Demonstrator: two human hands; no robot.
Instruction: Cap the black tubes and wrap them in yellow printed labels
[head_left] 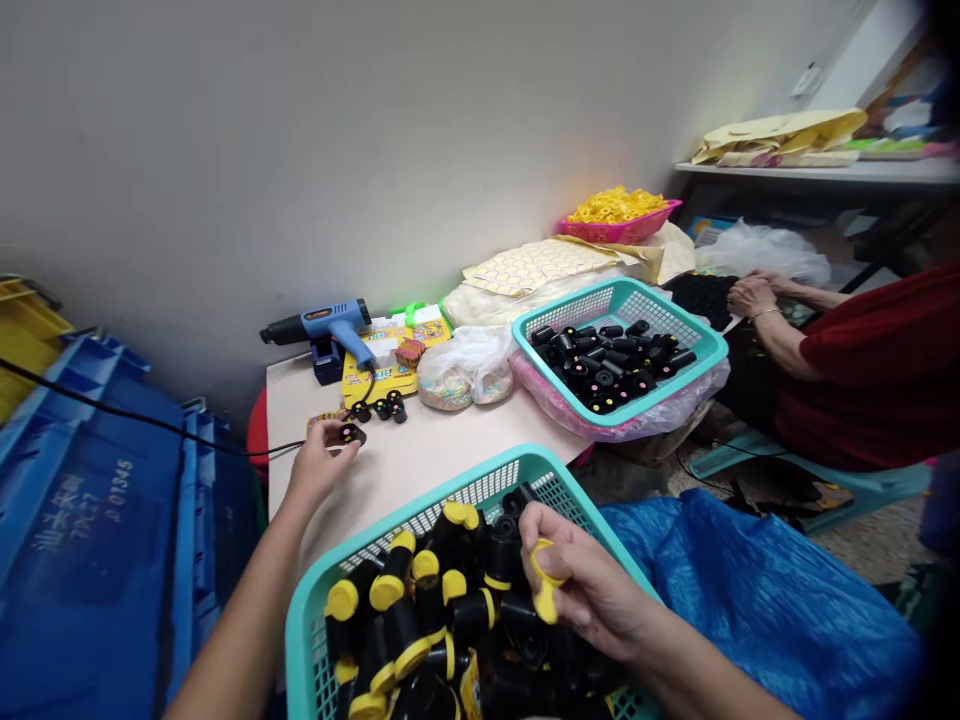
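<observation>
Lower left of the frame: a blue crate [82, 600] bears slanting, pale writing in 3 lines. The first is Chinese characters, too unclear to read surely; the second ends in "27"; the third appears to end in "01345". Left of centre, lettering on a blue heat gun [332, 325] and a yellow printed card [375, 382] is too small to read.

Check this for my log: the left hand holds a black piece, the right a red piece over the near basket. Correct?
One slip: in the head view, the right hand holds a yellow piece, not a red one, over the near basket; the left hand holds a black piece.
</observation>
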